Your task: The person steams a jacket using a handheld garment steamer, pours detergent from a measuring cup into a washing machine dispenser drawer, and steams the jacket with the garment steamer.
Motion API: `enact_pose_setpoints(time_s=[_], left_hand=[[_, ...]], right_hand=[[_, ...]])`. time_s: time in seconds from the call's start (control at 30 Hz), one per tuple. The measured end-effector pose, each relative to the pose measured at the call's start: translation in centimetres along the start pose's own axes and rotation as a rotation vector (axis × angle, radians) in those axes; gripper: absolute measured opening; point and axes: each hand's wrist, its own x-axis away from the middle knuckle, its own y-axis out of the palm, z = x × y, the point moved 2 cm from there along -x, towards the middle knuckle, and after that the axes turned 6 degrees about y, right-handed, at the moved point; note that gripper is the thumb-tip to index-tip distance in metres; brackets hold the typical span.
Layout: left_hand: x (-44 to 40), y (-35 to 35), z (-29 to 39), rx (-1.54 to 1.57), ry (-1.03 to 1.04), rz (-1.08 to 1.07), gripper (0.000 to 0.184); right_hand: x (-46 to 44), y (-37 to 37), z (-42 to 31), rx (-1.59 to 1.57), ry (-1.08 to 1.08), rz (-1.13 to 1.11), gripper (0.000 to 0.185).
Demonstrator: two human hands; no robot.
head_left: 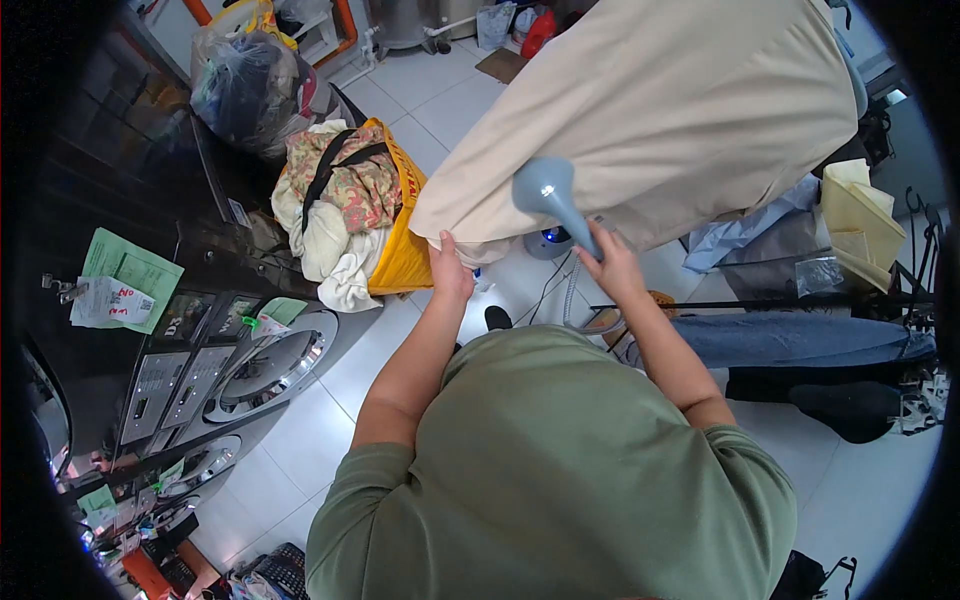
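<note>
Holding a blue-gray steamer [543,186] by its handle, the person's right hand [613,268] has its fingers wrapped around it. The wide steamer head is at the front of a big tan cloth [680,110], near its low edge. The left hand [451,272] has its fingers closed on the bottom edge of the cloth, and some of them are hard to see. A bendy gray hose [569,298] hangs below the steamer handle. Just beside the left hand is a yellow bag [401,262] full of clothes [345,190]. Blue jeans [790,341] are on the person's right side, well apart from the steamer.
</note>
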Motion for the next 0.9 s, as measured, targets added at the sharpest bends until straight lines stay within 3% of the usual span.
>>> enact_pose_setpoints(time_s=[0.13, 0.37, 0.5, 0.7, 0.9], left_hand=[[0.6, 0.0, 0.2, 0.021, -0.035, 0.003, 0.052], [1.4, 0.1, 1.7, 0.051, -0.057, 0.034, 0.049], [1.6, 0.5, 2.3, -0.005, -0.052, 0.028, 0.050], [0.7, 0.0, 2.5, -0.006, -0.041, -0.017, 0.050], [-0.5, -0.6, 4.0, -0.061, 0.005, -0.020, 0.051]], right_hand=[[0.9, 2.6, -2.5, -0.020, -0.052, -0.126, 0.056], [0.2, 3.0, -4.3, 0.071, -0.199, -0.149, 0.051], [-0.8, 2.2, -3.5, 0.052, -0.181, -0.029, 0.053], [0.2, 1.9, -1.9, 0.101, -0.178, -0.074, 0.053], [-0.6, -2.1, 1.5, 0.159, -0.143, 0.171, 0.052]])
